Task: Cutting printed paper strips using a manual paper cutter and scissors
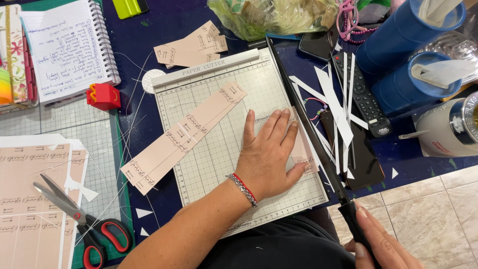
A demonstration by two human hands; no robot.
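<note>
On the paper cutter (219,149), left hand (266,157) fingers flatten pink paper (301,149); right hand (381,244) grips the blade handle (356,221).

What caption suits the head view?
Left hand presses pink paper on a paper cutter; right hand grips the blade handle.

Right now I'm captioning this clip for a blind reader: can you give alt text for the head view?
A left hand presses a pink paper strip flat on a paper cutter while the right hand grips the blade handle. More pink strips lie across the board, with scissors at the left.
</note>
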